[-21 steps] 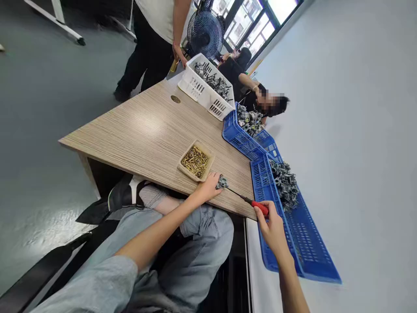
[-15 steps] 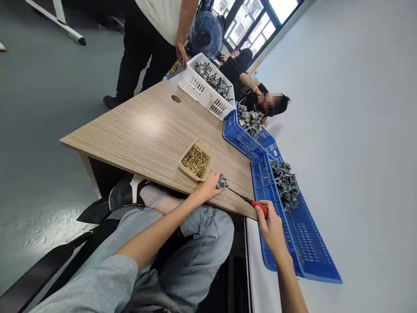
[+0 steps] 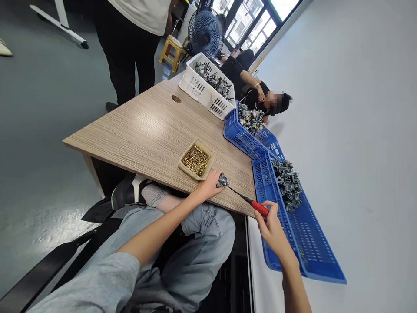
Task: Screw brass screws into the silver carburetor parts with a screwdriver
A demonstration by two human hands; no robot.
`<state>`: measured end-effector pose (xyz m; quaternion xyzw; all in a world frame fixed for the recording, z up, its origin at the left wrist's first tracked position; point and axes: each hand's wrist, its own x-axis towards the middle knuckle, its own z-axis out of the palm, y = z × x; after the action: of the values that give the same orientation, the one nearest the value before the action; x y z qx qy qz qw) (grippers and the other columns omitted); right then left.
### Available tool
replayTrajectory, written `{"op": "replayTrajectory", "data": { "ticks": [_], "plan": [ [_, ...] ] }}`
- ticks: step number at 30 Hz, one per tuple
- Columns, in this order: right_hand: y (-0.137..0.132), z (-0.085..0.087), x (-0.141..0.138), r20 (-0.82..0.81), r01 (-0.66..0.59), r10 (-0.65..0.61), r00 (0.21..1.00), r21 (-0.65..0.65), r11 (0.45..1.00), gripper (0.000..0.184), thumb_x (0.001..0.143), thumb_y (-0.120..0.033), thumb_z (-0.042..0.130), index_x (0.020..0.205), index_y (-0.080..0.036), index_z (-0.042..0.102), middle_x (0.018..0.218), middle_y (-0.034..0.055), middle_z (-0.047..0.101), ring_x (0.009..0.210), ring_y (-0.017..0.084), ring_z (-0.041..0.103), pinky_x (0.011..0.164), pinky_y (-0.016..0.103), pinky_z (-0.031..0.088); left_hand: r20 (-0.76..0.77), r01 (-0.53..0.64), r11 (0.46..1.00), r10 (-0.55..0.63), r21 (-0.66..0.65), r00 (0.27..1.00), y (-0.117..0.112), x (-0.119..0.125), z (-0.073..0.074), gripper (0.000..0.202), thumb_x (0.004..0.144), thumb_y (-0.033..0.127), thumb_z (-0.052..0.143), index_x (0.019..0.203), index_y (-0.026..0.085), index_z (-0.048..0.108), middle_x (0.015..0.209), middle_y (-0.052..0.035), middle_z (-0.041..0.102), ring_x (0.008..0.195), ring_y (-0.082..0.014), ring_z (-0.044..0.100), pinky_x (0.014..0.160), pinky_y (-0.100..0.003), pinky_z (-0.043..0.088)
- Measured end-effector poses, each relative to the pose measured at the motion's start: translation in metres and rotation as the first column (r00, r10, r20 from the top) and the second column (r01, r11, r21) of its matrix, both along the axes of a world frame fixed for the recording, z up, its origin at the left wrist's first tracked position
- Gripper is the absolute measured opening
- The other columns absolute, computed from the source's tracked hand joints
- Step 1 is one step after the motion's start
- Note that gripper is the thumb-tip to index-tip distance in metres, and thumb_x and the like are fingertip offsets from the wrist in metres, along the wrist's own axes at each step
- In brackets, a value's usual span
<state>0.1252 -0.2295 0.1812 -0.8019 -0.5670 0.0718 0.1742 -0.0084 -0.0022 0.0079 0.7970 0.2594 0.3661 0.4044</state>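
Note:
At the table's near edge my left hand (image 3: 210, 186) grips a small grey metal casting (image 3: 223, 180), pressing it against the wood. My right hand (image 3: 271, 219) is closed round the red handle of a screwdriver (image 3: 259, 207). The screwdriver's dark shaft points left, and its tip meets the casting; the exact contact point is too small to make out. Just beyond my left hand sits a beige tub (image 3: 183, 166) holding many brass-coloured screws (image 3: 196, 160).
Along the table's (image 3: 130, 126) right side stand a white crate (image 3: 197, 89) and blue crates (image 3: 267, 187) with grey metal parts. One person (image 3: 137, 39) stands at the far left; another (image 3: 257, 91) sits beyond the crates. A fan (image 3: 206, 34) and yellow stool (image 3: 172, 52) are behind.
The standing person has moved left, away from the white crate, and the stool now shows. My hands, the casting and the screwdriver stay nearly in place; my right-hand fingers have shifted slightly on the handle.

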Motion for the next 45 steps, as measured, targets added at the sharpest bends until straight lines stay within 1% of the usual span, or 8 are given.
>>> {"op": "replayTrajectory", "data": {
  "ticks": [5,12,19,27,31,34,39,45],
  "plan": [
    [0.0,-0.004,0.002,0.006,0.002,-0.002,1.0,0.035,0.999,0.031,0.107,-0.051,0.048,0.123,-0.025,0.041,0.093,0.0031,0.062,0.072,0.023,0.065,0.07,0.035,0.053,0.022,0.002,1.0,-0.002,-0.001,1.0,0.001,0.001,-0.001,0.055,0.085,0.027,0.074,0.135,0.019,0.054,0.134,-0.0129,0.062,0.131,-0.0326,0.057,0.118,-0.05,0.047],
    [0.001,-0.008,0.003,0.051,0.103,-0.103,0.993,0.005,0.995,0.038,0.107,-0.06,0.042,0.121,-0.025,0.04,0.097,0.0073,0.068,0.072,0.025,0.067,0.07,0.036,0.052,0.036,0.016,1.0,-0.015,-0.016,0.999,0.001,0.0,-0.001,0.055,0.085,0.026,0.073,0.137,0.021,0.054,0.136,-0.0124,0.062,0.133,-0.0322,0.056,0.119,-0.05,0.047],
    [0.006,-0.003,-0.004,0.248,0.19,-0.175,0.953,-0.036,0.981,0.042,0.106,-0.067,0.037,0.111,-0.027,0.049,0.081,0.0056,0.071,0.069,0.029,0.068,0.066,0.033,0.044,0.001,0.02,1.0,-0.02,-0.014,1.0,0.001,-0.003,0.003,0.054,0.087,0.027,0.072,0.137,0.019,0.053,0.136,-0.014,0.062,0.134,-0.0329,0.055,0.12,-0.05,0.046],
    [0.009,0.0,-0.012,0.38,0.218,-0.19,0.905,-0.032,0.975,0.049,0.106,-0.07,0.035,0.093,-0.027,0.055,0.065,0.0018,0.064,0.058,0.025,0.062,0.058,0.028,0.031,0.008,0.022,1.0,-0.022,-0.015,1.0,0.001,-0.004,0.004,0.052,0.085,0.024,0.071,0.134,0.02,0.054,0.132,-0.0124,0.062,0.132,-0.0321,0.056,0.12,-0.05,0.046],
    [0.011,-0.001,-0.011,0.329,0.218,-0.2,0.923,-0.018,0.976,0.05,0.107,-0.07,0.036,0.087,-0.027,0.054,0.063,0.0019,0.063,0.058,0.025,0.062,0.059,0.028,0.033,0.021,0.016,1.0,-0.016,-0.022,1.0,0.001,-0.003,0.004,0.051,0.085,0.023,0.072,0.132,0.02,0.055,0.13,-0.0113,0.063,0.129,-0.0314,0.057,0.119,-0.05,0.046],
    [0.015,0.0,-0.009,0.256,0.185,-0.186,0.949,0.03,0.982,0.044,0.107,-0.068,0.039,0.099,-0.027,0.055,0.068,0.0017,0.065,0.061,0.025,0.063,0.06,0.03,0.037,0.035,0.009,0.999,-0.008,-0.035,0.999,0.0,-0.003,0.003,0.052,0.084,0.024,0.075,0.132,0.021,0.055,0.131,-0.0108,0.062,0.13,-0.0313,0.057,0.119,-0.049,0.047],
    [0.024,0.007,-0.009,0.035,0.076,-0.078,0.996,0.052,0.996,0.041,0.102,-0.065,0.053,0.117,-0.027,0.045,0.069,-0.0052,0.058,0.051,0.021,0.054,0.056,0.03,0.04,0.014,0.011,0.999,-0.011,-0.033,1.0,0.001,-0.004,0.002,0.053,0.085,0.027,0.077,0.133,0.02,0.054,0.132,-0.0122,0.062,0.131,-0.0312,0.058,0.117,-0.049,0.047],
    [0.029,0.014,-0.006,-0.051,-0.05,0.053,0.997,0.069,0.996,0.038,0.103,-0.058,0.051,0.121,-0.026,0.042,0.092,0.0036,0.067,0.063,0.021,0.063,0.062,0.033,0.049,-0.021,0.01,1.0,-0.01,-0.019,1.0,0.002,-0.009,0.005,0.059,0.084,0.029,0.08,0.136,0.02,0.054,0.137,-0.014,0.062,0.132,-0.0324,0.057,0.117,-0.05,0.047]
  ]
}}
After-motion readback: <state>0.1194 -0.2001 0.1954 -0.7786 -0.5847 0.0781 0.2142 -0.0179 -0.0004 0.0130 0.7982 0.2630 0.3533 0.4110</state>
